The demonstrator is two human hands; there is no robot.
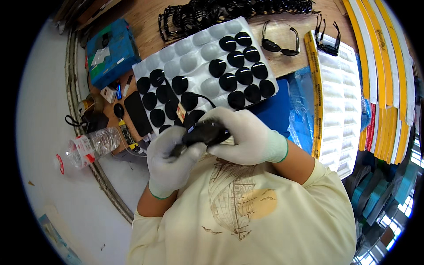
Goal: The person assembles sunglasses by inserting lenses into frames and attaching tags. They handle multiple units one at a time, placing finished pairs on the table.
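Note:
Close to my chest I hold a pair of black sunglasses (206,132) between both white-gloved hands. My left hand (170,159) is closed round its left part, and my right hand (247,134) grips the right part. One dark temple arm sticks up and away from the frame, with a small pale tag beside it. Just beyond my hands lies a white moulded tray (187,63) with round black lenses (244,76) in many of its hollows; other hollows hold no black lens. My gloves hide the tray's near edge.
Black eyeglass frames (198,17) lie in a row at the back. Finished-looking sunglasses (281,47) rest right of them. A white slotted tray (338,106) stands at right, beside stacked yellow-edged trays (384,57). Left are a blue box (112,53), a phone (138,113) and a plastic bottle (88,149).

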